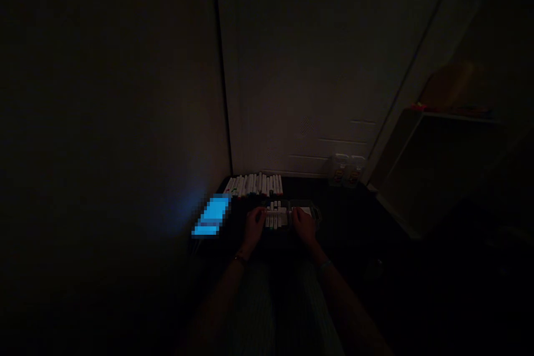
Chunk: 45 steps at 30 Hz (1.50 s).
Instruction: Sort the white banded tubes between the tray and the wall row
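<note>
The scene is very dark. A clear open case [301, 202] lies on the dark table, with several white markers [273, 222] in its left part. My left hand [254, 223] is closed at the case's left side, fingers pressed together by the markers; anything between them is too dark to make out. At the case's right part, my right hand [303, 225] has its fingers drawn together beside a white piece [307, 211]; what they grip, if anything, cannot be made out. A row of white markers [254, 184] lies behind the case, to the left.
A glowing blurred screen [212, 216] stands at the table's left edge. Two clear containers [347, 171] stand at the back right against the wall. To the right is a shelf unit [454, 117] with red and orange things on top.
</note>
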Tool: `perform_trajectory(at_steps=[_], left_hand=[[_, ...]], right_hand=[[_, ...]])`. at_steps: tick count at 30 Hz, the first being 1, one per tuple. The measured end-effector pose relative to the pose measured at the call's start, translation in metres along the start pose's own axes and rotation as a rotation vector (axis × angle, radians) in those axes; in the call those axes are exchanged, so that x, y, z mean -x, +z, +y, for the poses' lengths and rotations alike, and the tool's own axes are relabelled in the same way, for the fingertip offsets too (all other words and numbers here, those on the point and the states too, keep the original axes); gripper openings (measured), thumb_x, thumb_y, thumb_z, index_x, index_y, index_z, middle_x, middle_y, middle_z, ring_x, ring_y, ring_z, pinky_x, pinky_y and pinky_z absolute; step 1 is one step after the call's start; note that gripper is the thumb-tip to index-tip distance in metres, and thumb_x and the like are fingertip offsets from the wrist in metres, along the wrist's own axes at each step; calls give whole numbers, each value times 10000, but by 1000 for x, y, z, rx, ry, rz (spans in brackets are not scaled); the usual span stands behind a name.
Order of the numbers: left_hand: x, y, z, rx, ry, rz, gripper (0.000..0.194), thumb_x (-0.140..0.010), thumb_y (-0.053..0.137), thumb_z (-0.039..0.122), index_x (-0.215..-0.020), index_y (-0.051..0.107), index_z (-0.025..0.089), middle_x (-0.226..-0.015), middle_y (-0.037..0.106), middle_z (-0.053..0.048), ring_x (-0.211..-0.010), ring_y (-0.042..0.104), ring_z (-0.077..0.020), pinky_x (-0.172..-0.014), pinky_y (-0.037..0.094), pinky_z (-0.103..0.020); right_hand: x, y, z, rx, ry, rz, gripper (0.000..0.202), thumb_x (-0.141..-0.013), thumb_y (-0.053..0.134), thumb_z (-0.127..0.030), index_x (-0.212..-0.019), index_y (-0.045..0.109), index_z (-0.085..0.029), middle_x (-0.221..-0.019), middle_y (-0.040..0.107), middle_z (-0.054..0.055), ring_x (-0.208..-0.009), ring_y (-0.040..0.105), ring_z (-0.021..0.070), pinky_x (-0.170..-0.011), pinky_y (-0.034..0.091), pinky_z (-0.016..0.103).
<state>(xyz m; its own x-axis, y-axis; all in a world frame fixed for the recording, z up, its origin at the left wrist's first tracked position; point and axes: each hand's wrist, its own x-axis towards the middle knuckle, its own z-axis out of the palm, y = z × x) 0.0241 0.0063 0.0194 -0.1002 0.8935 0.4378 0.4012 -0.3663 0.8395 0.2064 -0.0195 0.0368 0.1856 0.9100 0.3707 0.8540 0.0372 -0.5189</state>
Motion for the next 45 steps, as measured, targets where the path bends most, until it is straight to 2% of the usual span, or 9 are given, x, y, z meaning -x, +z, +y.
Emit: perform_trajectory(at_steps=[4,7,12,19,39,45], left_hand=[[-1,2,-3,6,22,15,243,-776,436,325,-910,582,184,-942,599,-51,-906,525,-175,-833,395,-329],[0,3,-2,6,18,15,230,-767,449,318,-897,583,185,-923,602,-49,-894,527,-176,-821,401,-328],[-1,2,-1,14,6,17,233,-778,433,324,-888,583,183,-926,605,-48,-898,535,-171,-833,395,-329],[1,2,-3,-5,17,17,261,-786,421,359,-901,580,187,-918,605,-49,-887,538,-168,-818,404,-315],[0,1,-3,13,39,4,265,-798,410,367,-906,567,184,-929,591,-48,-902,530,-167,-837,395,-320],[1,3,-6,23,38,-3,267,-795,417,371,-925,565,191,-937,593,-46,-904,531,-166,-844,393,-321]], right_hand=[[-2,1,5,-30,-22,-44,435,-886,193,-427,-858,567,-206,-780,620,33,-684,550,125,-550,294,201],[0,-2,8,-30,-92,-78,415,-893,198,-403,-888,561,-202,-800,619,43,-719,552,127,-591,316,201],[8,-6,7,104,-217,-70,383,-894,234,-365,-854,565,-176,-807,607,82,-781,538,152,-685,322,230],[8,-4,6,174,-263,-62,382,-903,210,-317,-856,561,-175,-796,605,85,-781,532,156,-693,319,243],[10,-8,5,174,-208,-80,417,-904,185,-377,-873,553,-184,-798,612,57,-759,541,136,-652,298,218],[9,-5,8,124,-199,-47,414,-906,163,-384,-856,525,-190,-746,606,38,-686,542,126,-579,283,211]])
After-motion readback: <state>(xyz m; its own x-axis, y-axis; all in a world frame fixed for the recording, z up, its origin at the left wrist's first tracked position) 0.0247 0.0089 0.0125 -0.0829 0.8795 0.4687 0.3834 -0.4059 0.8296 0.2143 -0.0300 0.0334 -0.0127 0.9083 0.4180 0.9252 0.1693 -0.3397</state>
